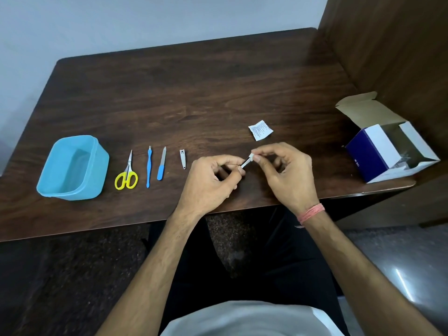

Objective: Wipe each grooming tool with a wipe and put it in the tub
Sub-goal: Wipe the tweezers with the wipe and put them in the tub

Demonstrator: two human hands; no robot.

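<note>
Near the frame centre, the left hand point(213, 178) is pinching a small dark tool point(245, 162), its long axis pointing upper right into the wipe point(251, 156) that the right hand point(288, 170) is pinching; the tub point(72, 166) is waiting far left.

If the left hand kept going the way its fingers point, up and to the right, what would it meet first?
Most likely the right hand: the left hand holds a small dark tool whose tip already sits in the wipe that the right hand pinches. Beyond that lies the torn sachet, though depth is unclear.
</note>
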